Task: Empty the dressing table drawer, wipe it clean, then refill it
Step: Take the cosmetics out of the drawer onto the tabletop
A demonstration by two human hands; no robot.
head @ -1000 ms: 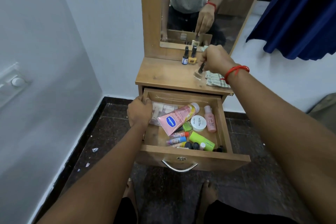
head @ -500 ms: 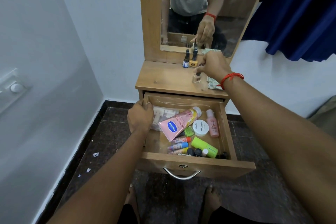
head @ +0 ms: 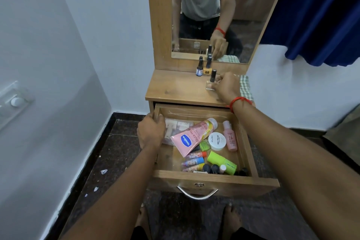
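The wooden drawer (head: 214,182) stands pulled out below the dressing table top (head: 175,88). My left hand (head: 151,132) grips its left wall. Inside lie a pink lotion tube (head: 191,137), a white round tin (head: 216,141), a pink bottle (head: 229,136), a green tube (head: 221,162), small coloured sticks (head: 193,160) and a clear pouch (head: 179,124). My right hand (head: 227,85) holds a clear nail polish bottle (head: 211,82) that stands on the table top, fingers around its body.
Two small bottles (head: 203,67) stand at the back of the table top under the mirror (head: 214,11). A checked cloth (head: 245,87) lies at the top's right edge. White wall to the left, blue curtain (head: 315,15) to the right, my bare feet on the dark floor.
My right hand has lowered the clear nail polish bottle from tilted above the table top to upright on it. The left hand has stayed on the drawer wall.
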